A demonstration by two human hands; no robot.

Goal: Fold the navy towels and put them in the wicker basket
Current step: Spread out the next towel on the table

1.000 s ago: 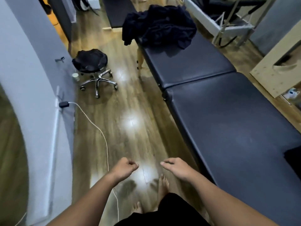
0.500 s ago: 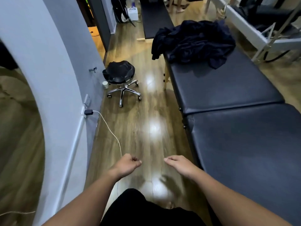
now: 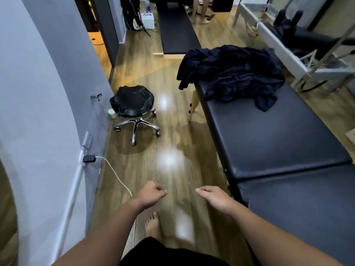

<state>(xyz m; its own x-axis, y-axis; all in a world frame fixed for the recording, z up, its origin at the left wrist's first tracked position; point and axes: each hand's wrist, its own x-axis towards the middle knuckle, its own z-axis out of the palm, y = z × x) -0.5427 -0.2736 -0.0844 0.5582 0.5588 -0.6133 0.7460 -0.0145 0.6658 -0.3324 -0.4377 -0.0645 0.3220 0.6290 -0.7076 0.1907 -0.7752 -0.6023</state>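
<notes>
The approach to the work is judged to be the step in hand: nothing has yet been folded. The navy towels (image 3: pixel 232 75) are seen as one crumpled heap at about 1 o'clock, lying on the far end of a dark padded massage bed (image 3: pixel 269 135), with one corner draped over the bed's near-left edge. Both hands are held out low in front of the body, well apart from the heap. The left hand (image 3: pixel 151 193) is curled into a loose fist and nothing is held in it. The right hand (image 3: pixel 213 194) is held palm down with its fingers extended and relaxed, also with nothing in it; it hangs just beside the bed's left edge.

The next move is judged to call for the heap to be reached, one towel to be separated from the tangle by its corners, and the bare padded surface nearer the viewer to be used for spreading it flat.

No wicker basket can be found in view, so its place and contents cannot be told. A black wheeled stool (image 3: pixel 133 104) stands at 11 o'clock on the wooden floor (image 3: pixel 172 131), and a small white cup (image 3: pixel 112 113) is set beside it by the wall.
</notes>
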